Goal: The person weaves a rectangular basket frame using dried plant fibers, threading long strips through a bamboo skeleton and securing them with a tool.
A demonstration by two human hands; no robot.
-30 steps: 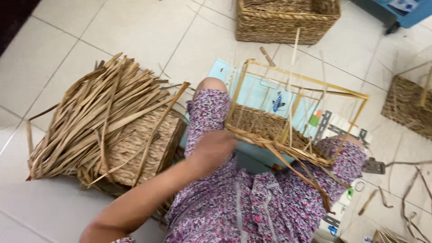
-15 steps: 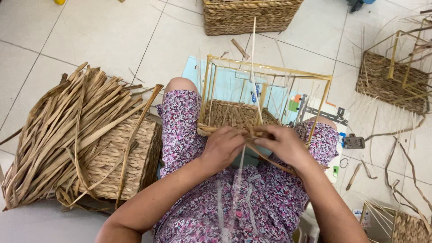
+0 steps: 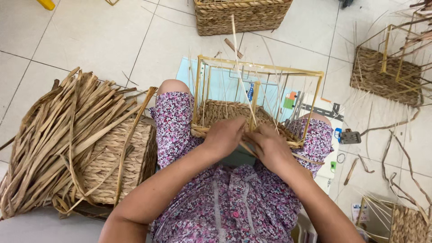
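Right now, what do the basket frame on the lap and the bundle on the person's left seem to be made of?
Basket frame: thin pale yellow rods, likely painted metal or cane; the look leaves it open. Its woven base: matt tan twisted plant fibre. Bundle: flat, dry, straw-coloured leaf strips. Both hands grip the weave.

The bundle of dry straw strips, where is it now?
In the head view, the bundle of straw strips lies at the left, over a woven basket beside the person's left knee.

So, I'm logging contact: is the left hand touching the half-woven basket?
Touching. The head view shows the left hand pressed on the near woven edge of the half-woven basket.
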